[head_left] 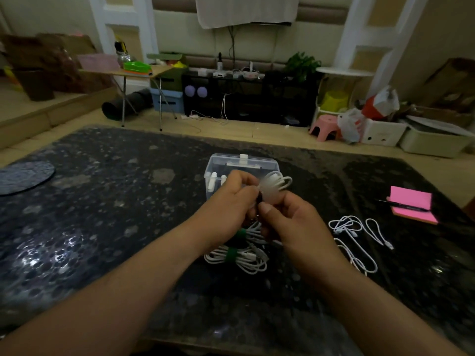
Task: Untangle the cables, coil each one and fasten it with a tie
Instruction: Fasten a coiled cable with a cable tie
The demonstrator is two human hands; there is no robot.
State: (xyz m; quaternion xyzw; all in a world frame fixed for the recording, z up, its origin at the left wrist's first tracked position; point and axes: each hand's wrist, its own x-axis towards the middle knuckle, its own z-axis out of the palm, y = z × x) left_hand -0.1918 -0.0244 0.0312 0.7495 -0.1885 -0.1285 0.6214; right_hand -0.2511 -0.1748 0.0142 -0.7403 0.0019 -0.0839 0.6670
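Observation:
Both hands are raised over the middle of the dark patterned table. My left hand and my right hand together pinch a coiled white cable, its loops sticking up and blurred. A dark tie seems to sit between my fingertips, too small to be sure. Below my hands lie two coiled white cables, each bound with a green tie. To the right, loose white cables lie spread and tangled on the table.
A clear plastic box holding small white pieces stands just behind my hands. A pink notepad with a black pen on it lies at the right. A round dark mat sits at the far left edge. Furniture and bins stand beyond the table.

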